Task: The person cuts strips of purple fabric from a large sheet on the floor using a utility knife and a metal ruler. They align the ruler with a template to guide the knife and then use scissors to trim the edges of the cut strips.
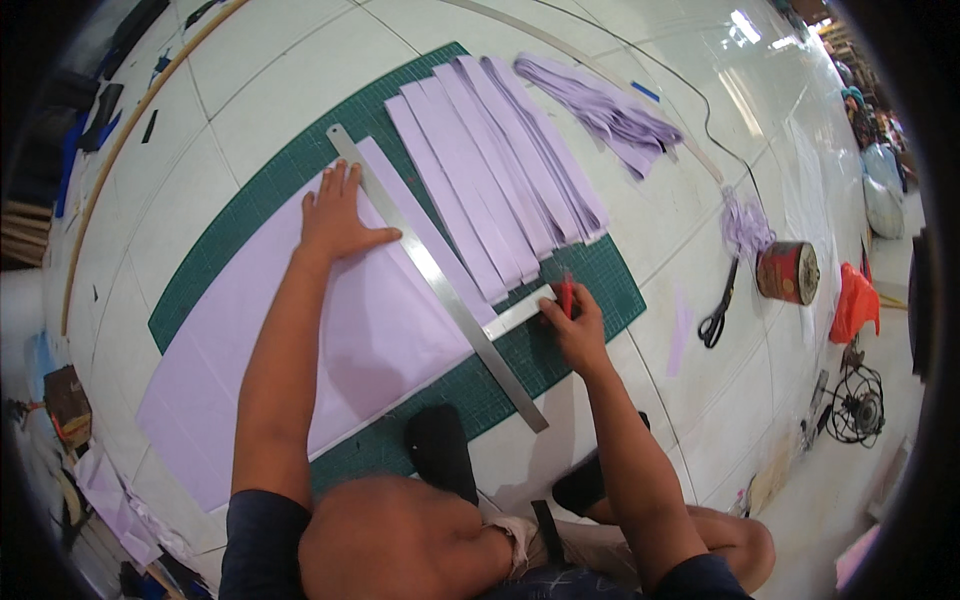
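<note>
left hand pressed flat, holding nothing, on the metal ruler and lilac sheet spread over the green cutting mat, right hand gripping a red cutter at the ruler's edge; risk judged: ruler slipping, skewing the cut toward the fingers.

Your left hand lies flat, palm down, fingers pointing away from you and held close together, thumb spread out to the right. Its arm runs straight and nearly fully extended from your left shoulder at the lower edge. Your right hand sits lower and to the right, fingers curled in a closed pinch grip, knuckles up. The right forearm rises from the lower right, bent at the elbow. Both arms are bare below short dark sleeves.
</note>
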Action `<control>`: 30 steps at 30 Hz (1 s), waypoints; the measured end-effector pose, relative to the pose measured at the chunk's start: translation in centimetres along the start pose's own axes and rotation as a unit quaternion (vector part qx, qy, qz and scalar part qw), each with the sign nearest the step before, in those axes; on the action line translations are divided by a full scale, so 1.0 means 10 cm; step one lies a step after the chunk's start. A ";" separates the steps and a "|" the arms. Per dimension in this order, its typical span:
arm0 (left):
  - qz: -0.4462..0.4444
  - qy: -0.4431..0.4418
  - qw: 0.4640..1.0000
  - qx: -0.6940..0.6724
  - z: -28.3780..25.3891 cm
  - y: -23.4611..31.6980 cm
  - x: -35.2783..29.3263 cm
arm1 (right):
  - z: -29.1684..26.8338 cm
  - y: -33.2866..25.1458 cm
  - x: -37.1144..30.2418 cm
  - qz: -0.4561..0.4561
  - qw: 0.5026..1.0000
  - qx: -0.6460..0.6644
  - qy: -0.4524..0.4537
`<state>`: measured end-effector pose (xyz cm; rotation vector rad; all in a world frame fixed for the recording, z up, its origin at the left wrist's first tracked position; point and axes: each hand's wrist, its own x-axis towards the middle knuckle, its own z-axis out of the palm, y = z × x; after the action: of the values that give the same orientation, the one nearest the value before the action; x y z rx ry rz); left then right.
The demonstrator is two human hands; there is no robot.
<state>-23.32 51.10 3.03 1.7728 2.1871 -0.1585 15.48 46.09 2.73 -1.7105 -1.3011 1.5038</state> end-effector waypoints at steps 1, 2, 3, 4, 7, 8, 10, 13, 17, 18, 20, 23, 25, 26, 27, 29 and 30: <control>0.012 0.034 0.999 0.002 0.04 0.00 -0.02 | -0.04 -0.05 -0.03 0.006 1.000 0.014 0.011; 0.020 0.071 0.997 0.008 0.13 -0.02 -0.04 | -0.05 -0.14 -0.02 0.010 0.999 0.032 0.018; 0.030 0.104 0.994 0.015 0.20 -0.04 -0.05 | -0.05 -0.26 0.02 0.020 0.999 0.043 0.014; 0.036 0.119 0.991 -0.039 0.25 -0.09 -0.04 | -0.05 -0.40 0.06 0.031 0.998 0.055 0.008; 0.032 0.148 0.986 -0.075 0.36 -0.10 -0.03 | 0.15 -0.78 0.25 0.011 0.997 0.075 0.005; 0.028 0.161 0.983 -0.084 0.40 -0.15 -0.03 | 0.27 -0.89 0.37 0.002 0.997 0.079 0.001; 0.035 0.191 0.977 -0.092 0.42 -0.07 0.01 | 0.43 -1.06 0.69 -0.023 0.997 0.079 0.001; 0.038 0.212 0.971 -0.105 0.42 -0.03 -0.05 | 0.84 -1.26 1.18 -0.061 0.996 0.070 -0.011; 0.031 0.189 0.978 -0.088 0.37 -0.12 -0.07 | 1.45 -1.51 1.68 -0.075 0.995 0.039 -0.048; 0.032 0.185 0.978 -0.089 0.37 -0.10 -0.06 | 1.56 -1.54 1.79 -0.083 0.995 0.031 -0.042; 0.036 0.191 0.977 -0.090 0.39 -0.08 -0.06 | 1.72 -1.60 1.93 -0.077 0.996 0.015 -0.032; 0.038 0.190 0.976 -0.104 0.40 -0.07 -0.05 | 1.80 -1.65 2.00 -0.069 0.997 0.019 -0.034; 0.037 0.195 0.976 -0.093 0.36 -0.08 0.02 | 1.71 -1.70 2.01 -0.079 0.994 0.046 -0.055; 0.039 0.185 0.977 -0.097 0.42 -0.04 0.00 | 1.61 -1.67 1.93 -0.072 0.993 0.066 -0.065; 0.040 0.196 0.974 -0.105 0.42 -0.08 0.00 | 1.54 -1.69 1.83 -0.068 0.991 0.092 -0.074; 0.037 0.197 0.973 -0.110 0.45 -0.07 -0.02 | 1.18 -1.54 1.44 -0.044 0.991 0.088 -0.091; 0.036 0.198 0.974 -0.107 0.47 -0.09 -0.03 | 0.99 -1.43 1.26 -0.039 0.992 0.077 -0.089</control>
<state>-23.29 49.32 -1.43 1.8784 2.2851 0.4703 0.61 61.09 6.75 -1.4414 -1.2867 1.6955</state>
